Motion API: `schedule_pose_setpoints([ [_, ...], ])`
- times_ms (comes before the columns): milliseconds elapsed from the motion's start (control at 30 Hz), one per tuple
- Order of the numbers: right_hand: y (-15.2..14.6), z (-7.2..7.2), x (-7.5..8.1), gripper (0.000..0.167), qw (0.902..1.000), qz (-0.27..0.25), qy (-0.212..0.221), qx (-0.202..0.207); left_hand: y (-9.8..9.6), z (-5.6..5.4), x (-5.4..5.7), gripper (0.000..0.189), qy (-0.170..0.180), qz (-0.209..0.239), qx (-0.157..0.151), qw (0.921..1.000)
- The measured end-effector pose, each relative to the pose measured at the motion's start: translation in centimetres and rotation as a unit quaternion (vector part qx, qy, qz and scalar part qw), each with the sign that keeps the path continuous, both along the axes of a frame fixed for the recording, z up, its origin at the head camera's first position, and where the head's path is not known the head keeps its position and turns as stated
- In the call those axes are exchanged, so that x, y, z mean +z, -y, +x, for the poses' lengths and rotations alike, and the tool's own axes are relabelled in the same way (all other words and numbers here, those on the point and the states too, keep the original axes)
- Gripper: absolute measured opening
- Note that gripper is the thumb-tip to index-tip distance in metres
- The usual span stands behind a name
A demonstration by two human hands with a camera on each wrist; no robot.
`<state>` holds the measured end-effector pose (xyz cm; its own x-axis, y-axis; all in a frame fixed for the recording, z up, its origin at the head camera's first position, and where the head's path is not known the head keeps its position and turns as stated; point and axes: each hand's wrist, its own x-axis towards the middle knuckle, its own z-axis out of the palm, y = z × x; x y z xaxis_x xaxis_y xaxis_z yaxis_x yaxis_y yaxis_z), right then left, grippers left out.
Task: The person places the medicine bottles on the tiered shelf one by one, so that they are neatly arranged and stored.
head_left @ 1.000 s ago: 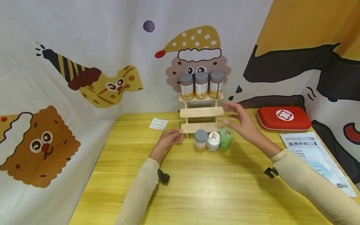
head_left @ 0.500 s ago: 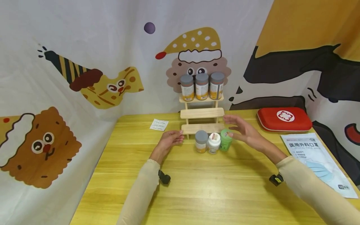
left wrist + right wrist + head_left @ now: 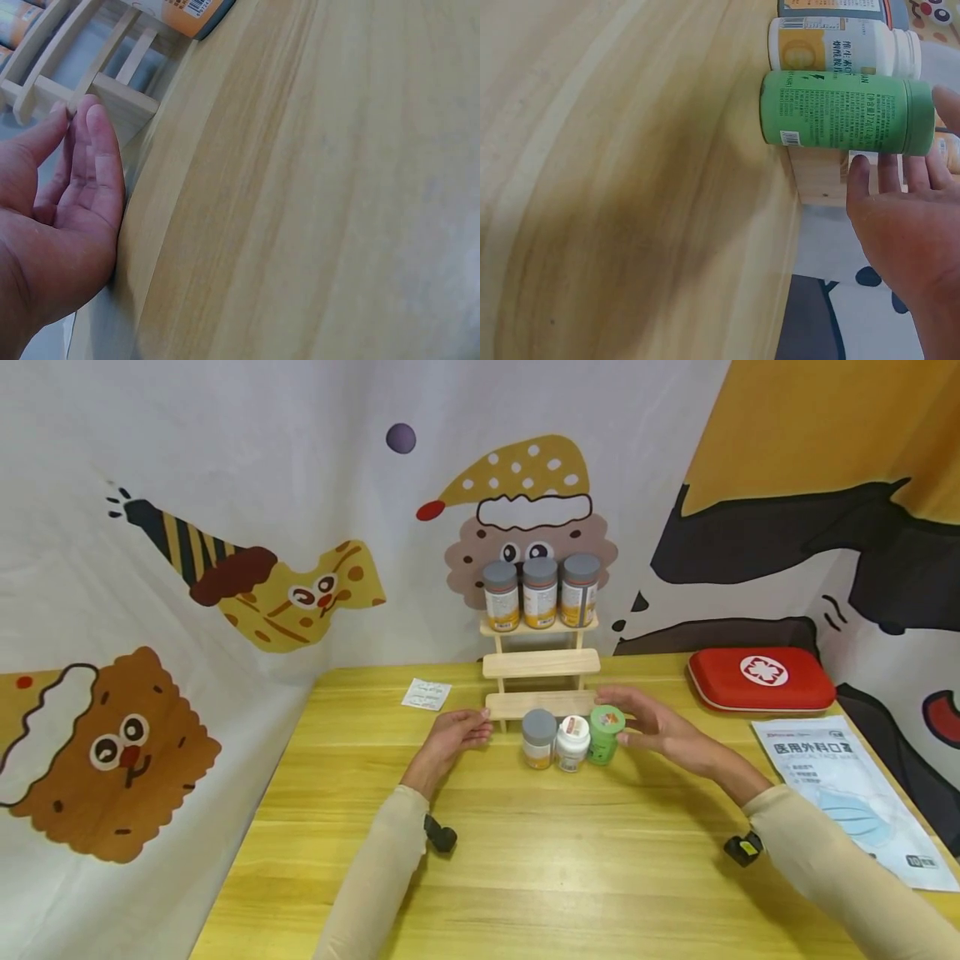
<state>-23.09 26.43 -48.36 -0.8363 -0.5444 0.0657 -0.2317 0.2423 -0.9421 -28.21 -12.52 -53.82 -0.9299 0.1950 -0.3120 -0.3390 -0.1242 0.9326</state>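
Note:
A three-tier wooden display stand (image 3: pixel 542 662) stands at the back of the table. My left hand (image 3: pixel 452 737) pinches the left end of its lowest shelf between thumb and fingertips. In front of that shelf, a grey-lidded bottle (image 3: pixel 538 740), a white bottle (image 3: pixel 573 745) and a green bottle (image 3: pixel 603 737) stand upright in a row. My right hand (image 3: pixel 670 735) is at the green bottle's right side, with fingers behind it and the thumb by its cap. In the right wrist view, the fingers are extended close to the green bottle (image 3: pixel 840 112), not closed round it.
Three grey-lidded bottles (image 3: pixel 540 593) fill the top shelf. A small white packet (image 3: pixel 427 694) lies left of the stand. To the right are a red first-aid case (image 3: pixel 761 680) and a face mask pack (image 3: pixel 847 802). A patterned curtain (image 3: pixel 337 460) hangs behind the table.
My right hand has come down from beside the middle shelf to the green bottle, its fingers now around the far side. My left hand keeps its place at the lowest shelf's end.

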Motion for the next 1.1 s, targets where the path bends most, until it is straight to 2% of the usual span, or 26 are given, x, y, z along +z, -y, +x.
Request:
schedule_pose_setpoints([
  [367, -0.4, -0.3, -0.9, 0.064, 0.9995, 0.008, 0.030, -0.005, -0.1, -0.2, 0.1, 0.023, -0.004, -0.003, -0.002, 1.0000],
  [700, -0.5, -0.4, -1.4, 0.058, 0.9996, 0.015, 0.020, -0.013, -0.1, -0.1, 0.2, 0.023, -0.004, -0.004, -0.001, 1.0000],
  [1100, -0.2, -0.2, -1.3, 0.055, 0.9993, 0.016, 0.017, -0.029, 0.0, -0.1, 0.1, 0.026, 0.001, -0.002, -0.005, 1.0000],
])
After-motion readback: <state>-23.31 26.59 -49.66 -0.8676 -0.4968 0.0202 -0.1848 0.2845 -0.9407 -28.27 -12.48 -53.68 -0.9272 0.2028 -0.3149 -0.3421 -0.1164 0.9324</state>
